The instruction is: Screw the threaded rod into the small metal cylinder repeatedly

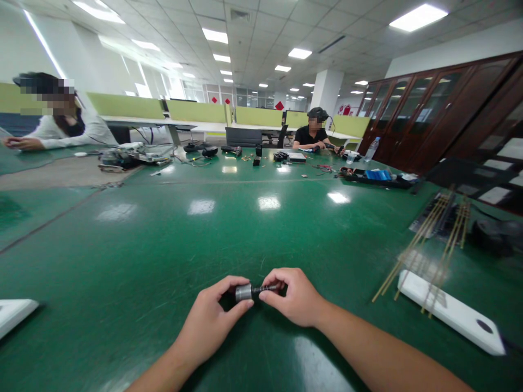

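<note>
The left hand (212,316) closes around a short metal cylinder (244,292), thumb and fingers pinching its body. The right hand (296,296) closes on a thin dark shaft (265,288) that projects from the cylinder's end, gripped between thumb and fingertips. Both parts are held just above the green worktop (163,245), directly in front of the person and clear of its surface.

Risk assessment: the grip on the shaft is a fingertip pinch only. A twist or pull applied off-axis could bend the shaft or let the parts slip apart. A released part would likely roll on the smooth worktop. A bundle of thin rods (425,250) rests across a white block (449,313) to the right; a wide elbow movement could disturb it.
</note>
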Motion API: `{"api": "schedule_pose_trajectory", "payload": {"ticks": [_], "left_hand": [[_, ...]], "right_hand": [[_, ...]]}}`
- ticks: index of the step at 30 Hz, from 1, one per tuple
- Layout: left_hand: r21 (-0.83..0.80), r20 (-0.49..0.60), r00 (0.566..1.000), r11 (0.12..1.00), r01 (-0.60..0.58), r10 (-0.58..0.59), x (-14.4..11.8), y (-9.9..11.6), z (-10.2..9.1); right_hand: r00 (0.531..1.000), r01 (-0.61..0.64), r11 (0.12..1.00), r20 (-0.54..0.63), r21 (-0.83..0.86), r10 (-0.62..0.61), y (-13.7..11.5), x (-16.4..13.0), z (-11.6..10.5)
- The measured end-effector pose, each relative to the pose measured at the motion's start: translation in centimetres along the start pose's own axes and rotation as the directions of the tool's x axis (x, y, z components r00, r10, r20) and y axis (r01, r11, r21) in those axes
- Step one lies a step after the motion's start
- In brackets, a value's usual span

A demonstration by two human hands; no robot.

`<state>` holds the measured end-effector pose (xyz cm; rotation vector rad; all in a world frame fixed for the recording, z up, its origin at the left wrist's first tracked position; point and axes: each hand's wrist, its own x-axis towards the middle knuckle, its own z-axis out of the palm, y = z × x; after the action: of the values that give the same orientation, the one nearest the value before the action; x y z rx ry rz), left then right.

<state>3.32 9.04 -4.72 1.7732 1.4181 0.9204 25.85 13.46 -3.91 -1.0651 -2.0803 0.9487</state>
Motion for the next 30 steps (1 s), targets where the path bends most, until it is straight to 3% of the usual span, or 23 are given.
{"api": "schedule_pose_trajectory", "payload": {"ticks": [30], "left_hand": [[-0.095,-0.039,0.998,0.994,0.048,-0.052,0.05,-0.90,-0.22]], "right_hand": [[0.999,-0.031,0.993,-0.030,0.117,0.035,-0.01,0.19,-0.49]]}}
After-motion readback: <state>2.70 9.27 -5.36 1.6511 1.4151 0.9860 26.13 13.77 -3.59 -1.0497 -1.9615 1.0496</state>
